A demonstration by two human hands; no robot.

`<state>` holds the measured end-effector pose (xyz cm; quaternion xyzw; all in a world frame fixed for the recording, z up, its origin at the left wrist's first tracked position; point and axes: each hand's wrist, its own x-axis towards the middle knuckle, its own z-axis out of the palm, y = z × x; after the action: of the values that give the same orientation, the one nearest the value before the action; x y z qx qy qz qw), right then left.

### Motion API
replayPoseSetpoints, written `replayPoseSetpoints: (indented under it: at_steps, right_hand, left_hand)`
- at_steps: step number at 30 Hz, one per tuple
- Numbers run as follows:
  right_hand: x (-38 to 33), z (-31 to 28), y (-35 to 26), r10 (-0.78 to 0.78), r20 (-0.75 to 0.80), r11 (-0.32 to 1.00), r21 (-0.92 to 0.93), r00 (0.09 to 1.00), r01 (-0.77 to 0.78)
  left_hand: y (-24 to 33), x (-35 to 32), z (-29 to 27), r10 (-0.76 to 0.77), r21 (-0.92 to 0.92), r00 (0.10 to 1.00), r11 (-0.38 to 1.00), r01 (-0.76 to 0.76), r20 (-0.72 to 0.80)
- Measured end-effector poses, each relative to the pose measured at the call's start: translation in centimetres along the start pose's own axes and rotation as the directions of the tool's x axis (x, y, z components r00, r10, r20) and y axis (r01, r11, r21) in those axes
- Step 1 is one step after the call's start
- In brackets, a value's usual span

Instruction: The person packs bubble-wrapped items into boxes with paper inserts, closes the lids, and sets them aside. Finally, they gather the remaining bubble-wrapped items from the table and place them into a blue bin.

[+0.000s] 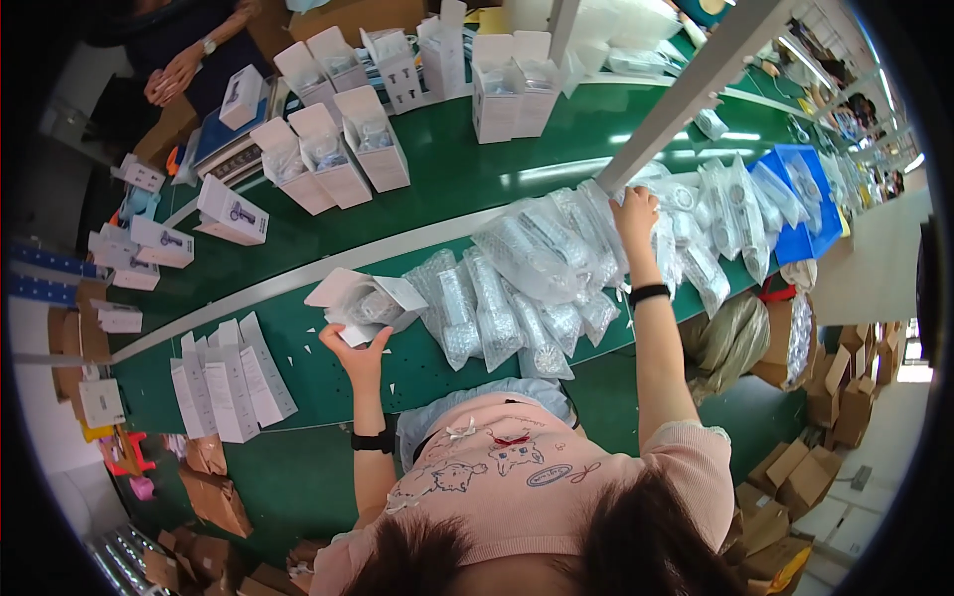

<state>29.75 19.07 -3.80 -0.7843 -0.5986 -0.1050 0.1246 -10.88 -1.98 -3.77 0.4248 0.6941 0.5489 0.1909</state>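
Note:
My left hand (360,356) grips the lower edge of an open white carton (348,298), thumb and fingers around its corner. Inside that carton, a clear bubble-wrapped item (376,306) shows through the raised flaps. Out to the right, my right hand (636,217) has its fingers curled on a bubble-wrap package (608,233) at the back of a pile; its fingertips are partly hidden. More bubble-wrapped packages (532,253) lie heaped between my hands, along the green bench (318,372). What is inside the wrap is hard to make out.
Folded white leaflets (227,387) lie at the left. Across a pale rail, open filled cartons (373,149) and closed printed boxes (234,211) stand on a green belt (447,169). A blue bin (810,204) sits far right. A slanted metal post (686,99) rises beside my right hand. Another person's hands (179,74) are at upper left.

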Motion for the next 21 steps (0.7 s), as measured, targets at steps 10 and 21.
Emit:
replayPoseSetpoints:
  at_steps: [10,21]
  right_hand:
    - [0.0,-1.6,1.3,-0.297,-0.538,0.902,0.112,0.789,0.416]
    - [-10.6,-14.8,-21.1,-0.818,-0.345,-0.115,0.882,0.46,0.456]
  left_hand:
    - [4.6,2.7,-0.9,0.165,0.282,0.977,0.939,-0.197,0.135]
    - [6.4,5.3,-1.6,0.063,0.26,0.981,0.959,-0.11,0.185]
